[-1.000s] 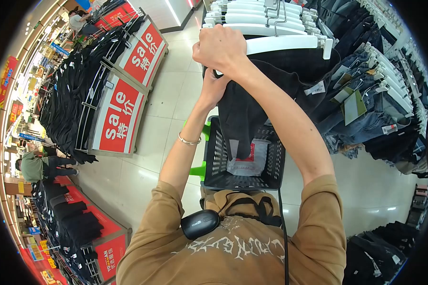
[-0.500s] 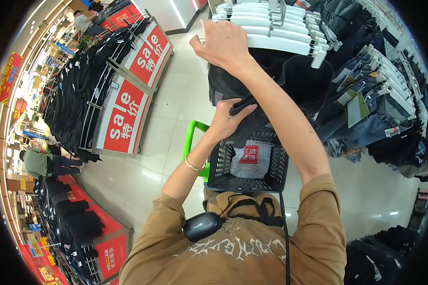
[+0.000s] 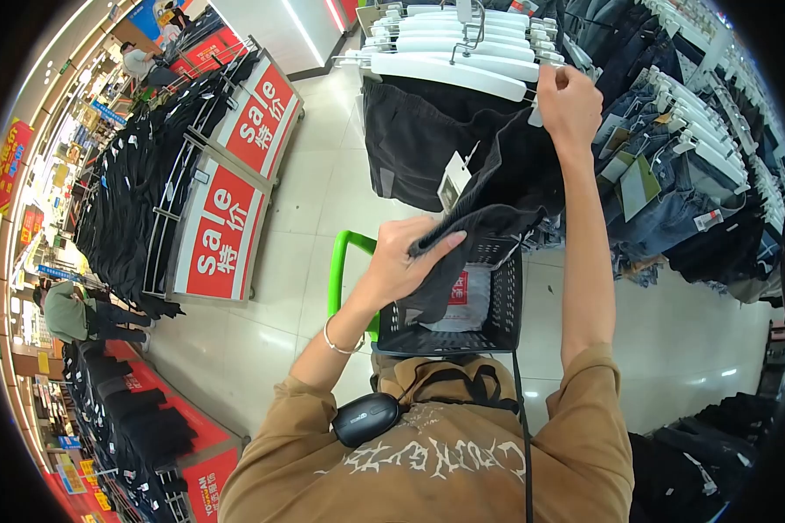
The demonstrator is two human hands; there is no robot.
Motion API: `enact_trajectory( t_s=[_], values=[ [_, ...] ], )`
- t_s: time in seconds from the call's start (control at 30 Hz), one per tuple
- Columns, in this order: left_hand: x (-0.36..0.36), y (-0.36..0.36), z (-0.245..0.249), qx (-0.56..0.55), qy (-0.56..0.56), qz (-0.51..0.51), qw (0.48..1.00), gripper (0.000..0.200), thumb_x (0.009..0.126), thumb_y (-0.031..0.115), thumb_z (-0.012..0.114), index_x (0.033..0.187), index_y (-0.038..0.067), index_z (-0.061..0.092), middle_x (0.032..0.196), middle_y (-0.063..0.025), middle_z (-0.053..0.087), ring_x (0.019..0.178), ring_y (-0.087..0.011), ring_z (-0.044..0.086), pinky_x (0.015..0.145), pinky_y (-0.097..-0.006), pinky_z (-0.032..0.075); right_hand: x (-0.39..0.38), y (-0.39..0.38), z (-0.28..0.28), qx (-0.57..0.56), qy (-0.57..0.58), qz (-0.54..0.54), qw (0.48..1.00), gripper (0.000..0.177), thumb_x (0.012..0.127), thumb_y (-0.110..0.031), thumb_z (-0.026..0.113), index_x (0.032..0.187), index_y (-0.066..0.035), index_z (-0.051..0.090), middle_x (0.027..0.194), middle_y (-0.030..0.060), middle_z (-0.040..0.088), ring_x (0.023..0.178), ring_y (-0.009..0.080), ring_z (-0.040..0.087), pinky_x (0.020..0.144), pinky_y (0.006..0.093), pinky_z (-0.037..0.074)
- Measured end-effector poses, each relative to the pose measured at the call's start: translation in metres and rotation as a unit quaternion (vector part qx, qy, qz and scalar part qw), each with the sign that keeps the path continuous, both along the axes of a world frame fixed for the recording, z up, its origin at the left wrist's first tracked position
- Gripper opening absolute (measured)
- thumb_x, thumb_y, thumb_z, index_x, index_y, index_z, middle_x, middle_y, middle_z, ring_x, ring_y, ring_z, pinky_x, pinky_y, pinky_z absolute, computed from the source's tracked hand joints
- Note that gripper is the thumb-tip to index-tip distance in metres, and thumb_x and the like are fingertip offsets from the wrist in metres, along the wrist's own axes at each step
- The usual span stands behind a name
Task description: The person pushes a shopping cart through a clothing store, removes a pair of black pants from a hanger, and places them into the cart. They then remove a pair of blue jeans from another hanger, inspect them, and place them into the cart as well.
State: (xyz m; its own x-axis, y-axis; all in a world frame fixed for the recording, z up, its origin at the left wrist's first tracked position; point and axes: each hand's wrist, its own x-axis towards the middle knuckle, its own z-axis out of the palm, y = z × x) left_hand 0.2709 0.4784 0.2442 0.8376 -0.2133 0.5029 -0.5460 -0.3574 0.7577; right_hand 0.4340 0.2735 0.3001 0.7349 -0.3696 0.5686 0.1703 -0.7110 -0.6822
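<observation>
My left hand [image 3: 401, 261] is closed on the waistband of a pair of black jeans [image 3: 508, 179], pulling that edge down above the basket. A paper tag [image 3: 453, 181] dangles from the jeans. Up at the right end of the front white hanger [image 3: 449, 76], my right hand [image 3: 570, 106] is closed by the hanger clip [image 3: 535, 114], and the fingertips there are partly hidden. The jeans stretch from my left hand up toward that clip. Below them, the black shopping basket [image 3: 497, 327] holds a white bag with a red label [image 3: 464, 301].
A green handle [image 3: 337, 279] rises at the basket's left. Racks of hanging jeans [image 3: 663, 200] stand close on the right. Racks with red sale signs [image 3: 221, 229] are to the left across the tiled floor [image 3: 310, 209]. Another person [image 3: 71, 312] stands at far left.
My right hand has moved from the left end of the hanger to its right end. My left hand, still holding the waistband, is slightly lower, and the paper tag has come into view.
</observation>
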Motion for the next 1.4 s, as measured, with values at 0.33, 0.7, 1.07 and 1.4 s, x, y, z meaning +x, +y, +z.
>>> enact_trajectory(
  t_s=[0.33, 0.7, 1.07, 1.4],
  values=[
    [-0.029, -0.005, 0.025, 0.026, -0.043, -0.038, 0.998, 0.015, 0.070, 0.001, 0.072, 0.077, -0.007, 0.062, 0.057, -0.0112, 0.049, 0.045, -0.0212, 0.046, 0.044, -0.0287, 0.035, -0.005, 0.023, -0.027, -0.026, 0.155, 0.003, 0.988, 0.047, 0.077, -0.045, 0.048, 0.072, -0.004, 0.069, 0.078, 0.0222, 0.065, 0.081, 0.0407, 0.062, 0.077, 0.0439, 0.047],
    [-0.039, -0.004, 0.013, 0.059, -0.088, -0.046, 0.993, 0.020, 0.066, 0.002, 0.074, 0.079, -0.006, 0.061, 0.054, -0.0098, 0.046, 0.043, -0.0212, 0.045, 0.041, -0.0294, 0.033, -0.001, 0.050, -0.047, 0.050, 0.108, 0.036, 0.992, 0.048, 0.080, -0.043, 0.046, 0.072, -0.001, 0.067, 0.076, 0.0219, 0.064, 0.079, 0.0403, 0.062, 0.076, 0.0447, 0.046],
    [-0.051, 0.011, 0.008, 0.119, -0.075, -0.033, 0.989, 0.024, 0.066, 0.005, 0.075, 0.084, -0.006, 0.061, 0.055, -0.0087, 0.047, 0.044, -0.0201, 0.047, 0.041, -0.0292, 0.034, 0.009, 0.039, -0.030, 0.106, 0.149, 0.018, 0.983, 0.049, 0.076, -0.044, 0.049, 0.068, 0.003, 0.065, 0.078, 0.0243, 0.064, 0.080, 0.0405, 0.061, 0.078, 0.0440, 0.046],
    [-0.052, 0.012, 0.001, 0.120, -0.054, -0.040, 0.990, 0.027, 0.065, 0.005, 0.074, 0.087, -0.005, 0.061, 0.058, -0.0076, 0.048, 0.047, -0.0195, 0.048, 0.043, -0.0297, 0.034, 0.021, 0.045, -0.039, 0.117, 0.062, 0.033, 0.991, 0.043, 0.074, -0.035, 0.053, 0.075, 0.007, 0.064, 0.078, 0.0265, 0.063, 0.080, 0.0410, 0.061, 0.078, 0.0422, 0.046]
  ],
)
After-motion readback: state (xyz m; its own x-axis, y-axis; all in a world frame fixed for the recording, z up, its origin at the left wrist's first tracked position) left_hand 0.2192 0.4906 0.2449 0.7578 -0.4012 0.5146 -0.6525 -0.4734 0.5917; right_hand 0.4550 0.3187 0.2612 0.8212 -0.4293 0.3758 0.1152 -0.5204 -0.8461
